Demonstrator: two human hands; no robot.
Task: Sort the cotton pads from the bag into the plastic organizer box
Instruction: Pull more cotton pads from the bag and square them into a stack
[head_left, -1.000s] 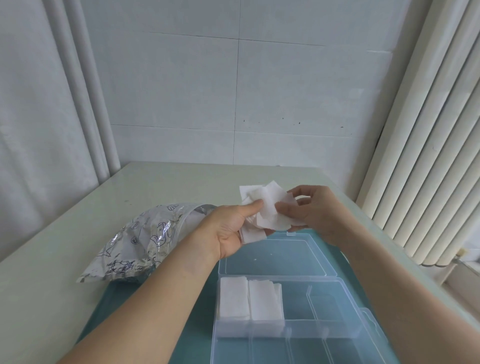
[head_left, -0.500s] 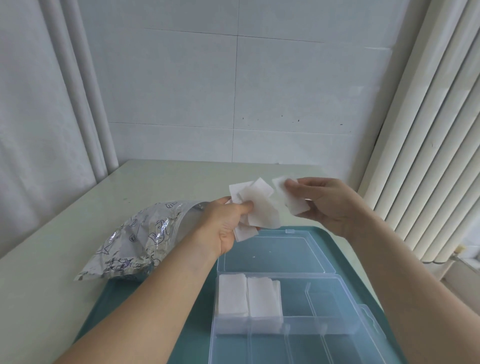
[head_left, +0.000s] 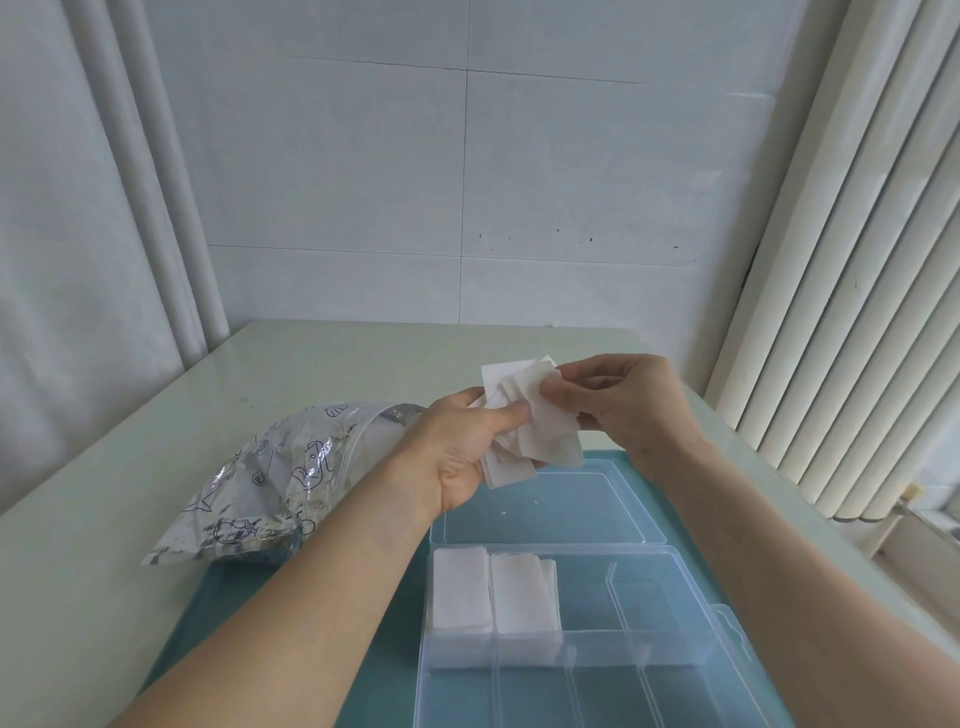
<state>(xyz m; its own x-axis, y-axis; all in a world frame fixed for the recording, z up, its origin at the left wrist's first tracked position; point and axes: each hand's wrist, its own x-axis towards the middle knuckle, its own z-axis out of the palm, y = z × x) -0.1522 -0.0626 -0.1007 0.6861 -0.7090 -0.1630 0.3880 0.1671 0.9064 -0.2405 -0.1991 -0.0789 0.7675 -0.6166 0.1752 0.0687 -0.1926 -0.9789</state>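
My left hand (head_left: 470, 447) grips a loose bunch of white square cotton pads (head_left: 540, 431) above the open lid of the clear plastic organizer box (head_left: 675, 654). My right hand (head_left: 621, 402) pinches the top of the same bunch from the right. Two stacks of cotton pads (head_left: 491, 592) lie side by side in the box's back left compartments. The other compartments hold nothing. The silvery printed bag (head_left: 275, 467) lies on its side to the left, its mouth facing my left hand.
The box's lid (head_left: 571, 506) lies flat behind it on a teal tray (head_left: 379, 675), which sits on a pale table (head_left: 104, 545). A tiled wall stands behind, white curtains hang at the left, and vertical blinds (head_left: 857, 260) run along the right.
My right hand had drawn away to the right with one pad; it has come back to the left and now meets the bunch in my left hand again.
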